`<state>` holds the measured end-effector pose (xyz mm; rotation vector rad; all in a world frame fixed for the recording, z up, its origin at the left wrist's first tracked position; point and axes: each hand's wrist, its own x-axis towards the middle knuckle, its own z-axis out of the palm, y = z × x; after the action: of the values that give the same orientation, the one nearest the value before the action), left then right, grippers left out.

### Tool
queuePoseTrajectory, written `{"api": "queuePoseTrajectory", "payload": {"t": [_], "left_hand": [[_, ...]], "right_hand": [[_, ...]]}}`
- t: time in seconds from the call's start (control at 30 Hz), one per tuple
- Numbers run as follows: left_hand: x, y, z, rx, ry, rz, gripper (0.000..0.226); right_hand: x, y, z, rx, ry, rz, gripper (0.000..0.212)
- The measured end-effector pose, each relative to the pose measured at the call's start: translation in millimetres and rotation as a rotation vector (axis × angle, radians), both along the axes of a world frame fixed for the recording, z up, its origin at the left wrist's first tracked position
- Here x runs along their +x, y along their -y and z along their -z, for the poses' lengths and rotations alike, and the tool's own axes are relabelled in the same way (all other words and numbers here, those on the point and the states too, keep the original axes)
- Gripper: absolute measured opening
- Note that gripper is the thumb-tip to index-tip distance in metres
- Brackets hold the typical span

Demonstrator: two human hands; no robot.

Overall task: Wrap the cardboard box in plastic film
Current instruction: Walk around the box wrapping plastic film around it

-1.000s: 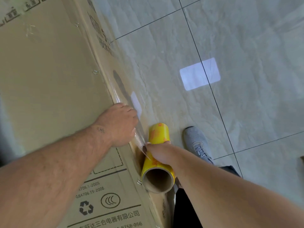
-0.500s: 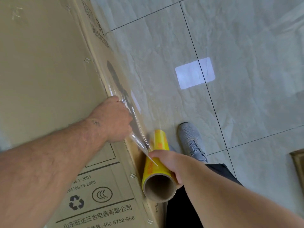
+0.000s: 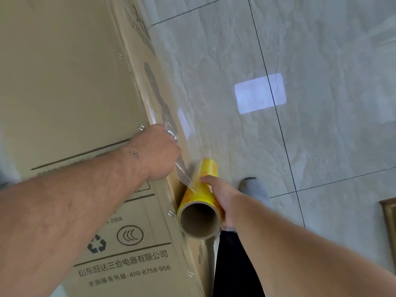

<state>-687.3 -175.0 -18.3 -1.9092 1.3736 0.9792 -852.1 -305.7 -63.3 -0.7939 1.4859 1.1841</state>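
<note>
A large cardboard box (image 3: 64,86) with printed marks fills the left of the view, its top facing me and its right side dropping to the floor. My left hand (image 3: 157,154) lies over the box's top right edge, fingers curled over it, holding clear plastic film (image 3: 182,174) against the cardboard. The film stretches from that hand down to a yellow film roll (image 3: 200,196) with an open cardboard core. My right hand (image 3: 220,194) grips the roll from the right, holding it close beside the box's side.
Glossy grey floor tiles (image 3: 310,146) with dark grout lines spread to the right, with a bright window reflection (image 3: 260,93). My grey shoe (image 3: 255,188) and dark trouser leg (image 3: 233,264) stand right beside the box. A wooden frame edge (image 3: 390,221) shows at far right.
The view has shifted along the box. My left hand stays on the box edge over the film, while my right hand has tipped the roll so its open core faces me more.
</note>
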Motion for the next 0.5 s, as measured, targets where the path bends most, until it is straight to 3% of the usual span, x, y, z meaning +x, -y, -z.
{"api": "queuePoseTrajectory", "payload": {"t": [0.1, 0.2, 0.33, 0.5], "left_hand": [[-5.6, 2.8, 1.3, 0.008, 0.016, -0.045, 0.02], [-13.8, 4.6, 2.6, 0.043, 0.081, -0.013, 0.025], [-23.5, 4.2, 2.6, 0.055, 0.15, -0.05, 0.035], [-35.7, 11.4, -8.4, 0.073, 0.117, -0.115, 0.053]], "right_hand": [[-12.9, 2.4, -1.2, 0.031, 0.023, 0.197, 0.091], [-15.7, -1.4, 4.0, 0.084, 0.034, 0.298, 0.1], [-8.5, 0.1, 13.2, 0.115, 0.033, 0.225, 0.11], [-4.5, 12.3, 8.6, 0.137, 0.059, 0.067, 0.076]]}}
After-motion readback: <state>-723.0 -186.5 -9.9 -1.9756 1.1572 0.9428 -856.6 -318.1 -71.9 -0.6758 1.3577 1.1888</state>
